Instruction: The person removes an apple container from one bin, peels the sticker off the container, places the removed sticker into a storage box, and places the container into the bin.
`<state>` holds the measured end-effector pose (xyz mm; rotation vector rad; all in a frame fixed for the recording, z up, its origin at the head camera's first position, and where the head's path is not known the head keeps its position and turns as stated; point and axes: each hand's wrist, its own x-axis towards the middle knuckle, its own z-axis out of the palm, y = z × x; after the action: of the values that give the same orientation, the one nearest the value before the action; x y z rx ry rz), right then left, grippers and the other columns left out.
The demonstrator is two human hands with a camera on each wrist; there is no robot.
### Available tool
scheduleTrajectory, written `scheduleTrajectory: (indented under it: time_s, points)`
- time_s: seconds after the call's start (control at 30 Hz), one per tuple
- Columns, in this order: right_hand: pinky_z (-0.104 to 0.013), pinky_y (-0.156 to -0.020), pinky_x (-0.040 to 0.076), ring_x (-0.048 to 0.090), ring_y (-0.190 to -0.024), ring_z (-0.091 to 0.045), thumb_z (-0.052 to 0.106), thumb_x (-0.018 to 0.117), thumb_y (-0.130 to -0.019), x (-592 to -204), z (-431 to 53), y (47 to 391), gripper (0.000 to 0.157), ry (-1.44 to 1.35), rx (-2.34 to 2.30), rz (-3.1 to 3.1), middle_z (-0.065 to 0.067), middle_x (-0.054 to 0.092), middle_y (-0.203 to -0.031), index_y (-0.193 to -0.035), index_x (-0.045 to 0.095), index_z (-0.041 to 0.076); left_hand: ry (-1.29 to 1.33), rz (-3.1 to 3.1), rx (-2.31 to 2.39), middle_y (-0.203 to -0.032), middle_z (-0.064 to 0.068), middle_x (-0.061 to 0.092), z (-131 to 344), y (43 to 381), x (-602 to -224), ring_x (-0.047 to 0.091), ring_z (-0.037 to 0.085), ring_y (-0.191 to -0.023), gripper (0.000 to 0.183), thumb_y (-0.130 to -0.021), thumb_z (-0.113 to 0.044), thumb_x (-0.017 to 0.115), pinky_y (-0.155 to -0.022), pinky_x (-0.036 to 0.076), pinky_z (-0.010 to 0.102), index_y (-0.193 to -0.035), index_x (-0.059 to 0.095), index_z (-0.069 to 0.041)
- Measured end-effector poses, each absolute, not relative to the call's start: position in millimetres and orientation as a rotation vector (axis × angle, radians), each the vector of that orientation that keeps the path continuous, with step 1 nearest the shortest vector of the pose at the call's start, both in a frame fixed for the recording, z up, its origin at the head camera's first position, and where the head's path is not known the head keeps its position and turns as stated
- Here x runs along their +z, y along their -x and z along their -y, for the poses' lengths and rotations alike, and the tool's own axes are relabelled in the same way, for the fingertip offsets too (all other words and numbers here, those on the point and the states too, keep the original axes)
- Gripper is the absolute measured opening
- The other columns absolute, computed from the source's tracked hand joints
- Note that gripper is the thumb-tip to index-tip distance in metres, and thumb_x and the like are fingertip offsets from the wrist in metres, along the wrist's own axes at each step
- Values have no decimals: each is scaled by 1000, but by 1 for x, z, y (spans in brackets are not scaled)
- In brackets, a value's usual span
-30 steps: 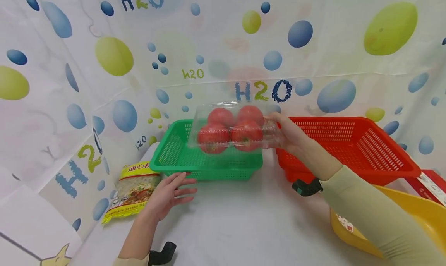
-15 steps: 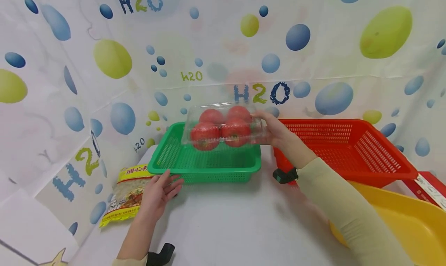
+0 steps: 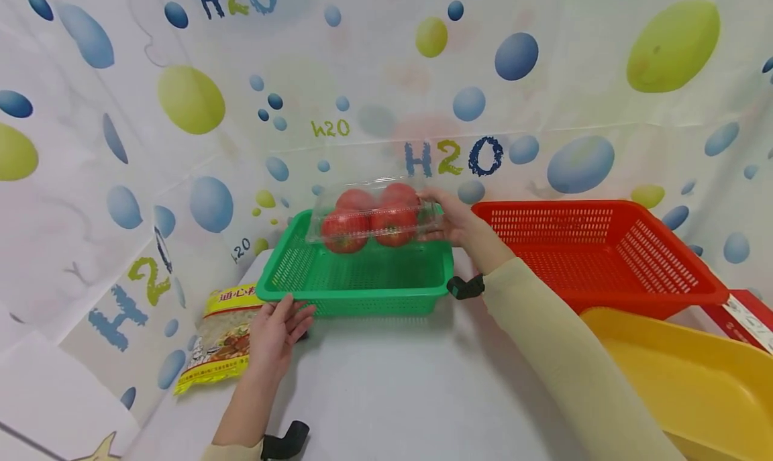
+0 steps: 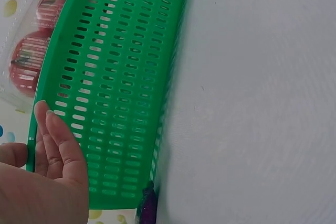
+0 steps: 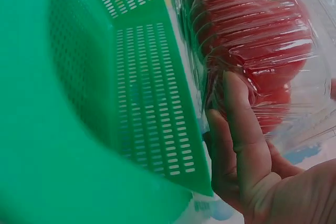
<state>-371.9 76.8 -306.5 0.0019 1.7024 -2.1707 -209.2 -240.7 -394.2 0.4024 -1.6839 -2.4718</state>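
Note:
My right hand (image 3: 449,219) grips the right end of a clear plastic box of tomatoes (image 3: 344,231), held tilted above the green basket (image 3: 362,292). Several red tomatoes show through the box; in the right wrist view, the fingers (image 5: 247,135) press against its ridged clear wall. At the green basket's near left corner is my left hand (image 3: 274,333). In the left wrist view, the basket's rim lies between its thumb (image 4: 13,154) and its fingers (image 4: 65,145), which lie along the outer wall.
A yellow-edged food packet (image 3: 223,340) lies left of the green basket. To the right stand a red basket (image 3: 604,260) and, nearer, a yellow tub (image 3: 694,380). A red box (image 3: 745,320) lies at the far right. A patterned sheet (image 3: 374,78) hangs behind.
My right hand has carried the box of tomatoes leftward over the green basket. The left hand has moved left and taken hold of the green basket's rim.

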Motion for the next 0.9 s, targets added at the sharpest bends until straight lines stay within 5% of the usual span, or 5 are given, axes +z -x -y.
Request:
scheduleTrajectory:
  time_s: [0.6, 0.9]
  points:
    - [-57, -95, 50, 55, -115, -46, 36, 60, -91, -324, -44, 397, 68, 76, -2022, -1757, -27, 43, -139, -150, 31, 17, -413, 1703, -2465, -85, -4, 72, 244, 209, -395, 70, 8, -77, 19, -110, -24, 46, -78, 58, 25, -117, 45, -6]
    - [-60, -85, 54, 47, -113, -44, 20, 61, -90, -328, -41, 399, 61, 102, -1793, -1806, -24, 36, -138, -144, 35, 9, -428, 1699, -2473, -86, -4, 72, 245, 211, -394, 70, 8, -77, 20, -109, -24, 47, -79, 58, 25, -119, 45, -7]
